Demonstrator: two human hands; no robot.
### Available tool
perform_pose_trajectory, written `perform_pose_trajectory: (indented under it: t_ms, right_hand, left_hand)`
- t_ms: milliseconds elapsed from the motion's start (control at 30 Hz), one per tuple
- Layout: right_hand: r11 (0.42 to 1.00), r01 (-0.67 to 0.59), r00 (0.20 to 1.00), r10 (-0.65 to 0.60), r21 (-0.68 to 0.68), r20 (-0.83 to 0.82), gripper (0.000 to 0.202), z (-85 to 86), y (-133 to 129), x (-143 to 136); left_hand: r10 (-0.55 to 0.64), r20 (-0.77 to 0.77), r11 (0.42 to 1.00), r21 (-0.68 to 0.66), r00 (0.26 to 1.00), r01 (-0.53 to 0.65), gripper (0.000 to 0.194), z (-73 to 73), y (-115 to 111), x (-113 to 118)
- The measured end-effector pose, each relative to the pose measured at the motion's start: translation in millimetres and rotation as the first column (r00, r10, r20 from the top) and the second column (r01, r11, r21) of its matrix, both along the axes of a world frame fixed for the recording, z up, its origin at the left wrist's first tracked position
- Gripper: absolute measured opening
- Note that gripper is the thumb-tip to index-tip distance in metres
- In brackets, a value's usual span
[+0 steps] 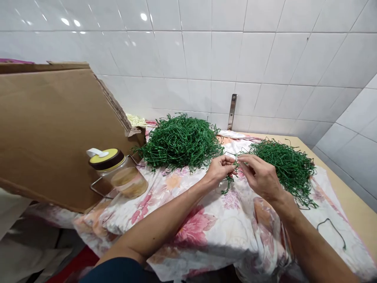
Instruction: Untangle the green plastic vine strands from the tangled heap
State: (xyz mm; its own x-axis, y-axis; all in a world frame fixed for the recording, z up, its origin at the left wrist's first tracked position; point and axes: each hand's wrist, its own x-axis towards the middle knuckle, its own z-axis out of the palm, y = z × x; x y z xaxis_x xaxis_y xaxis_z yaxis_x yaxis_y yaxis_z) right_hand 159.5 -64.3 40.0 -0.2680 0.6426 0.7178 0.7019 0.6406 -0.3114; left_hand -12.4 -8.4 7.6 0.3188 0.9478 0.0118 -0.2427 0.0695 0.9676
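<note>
My left hand (221, 169) is closed in a pinch on thin green stems (227, 184), some of which hang below its fingers. Close beside it on the right, my right hand (259, 175) has its fingertips pressed together near the same stems; what lies between them is too small to make out. Behind my left hand spreads a large tangled pile of green stems (184, 141), thin and cord-like. A smaller pile of the same stems (287, 169) lies just beyond and right of my right hand. Both piles rest on a flowered cloth (165, 214).
On the left stands a large cardboard box (55, 133). In front of it is a clear jar (129, 181) with a yellow and brown lid, tilted in a wire stand. One loose stem (332, 228) lies at the right. A metal bracket (232, 112) is on the tiled wall (194, 59).
</note>
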Motion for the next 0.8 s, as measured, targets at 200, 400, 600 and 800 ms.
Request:
perform_pose_trajectory:
  t_ms: [200,400,600,800]
  right_hand:
    - [0.981,0.165,0.985,-0.161,-0.098,0.055,0.020,-15.6,10,5]
    - [0.902,0.145,0.969,-0.213,-0.407,-0.127,0.021,-16.9,10,5]
    - [0.857,0.105,0.974,-0.192,-0.504,-0.123,0.023,-14.3,11,6]
    - [0.917,0.110,0.990,-0.133,-0.383,-0.035,0.028,-11.0,9,5]
  left_hand:
    - [-0.016,0.040,1.000,-0.018,0.999,0.017,0.038,0.4,1,-1]
    - [-0.025,0.103,0.998,-0.063,0.994,0.031,0.041,0.7,4,-3]
    - [-0.079,0.099,0.995,-0.061,0.992,0.085,0.043,0.9,3,-4]
    - [-0.077,0.051,0.996,-0.031,0.996,0.079,0.044,-0.4,3,-4]
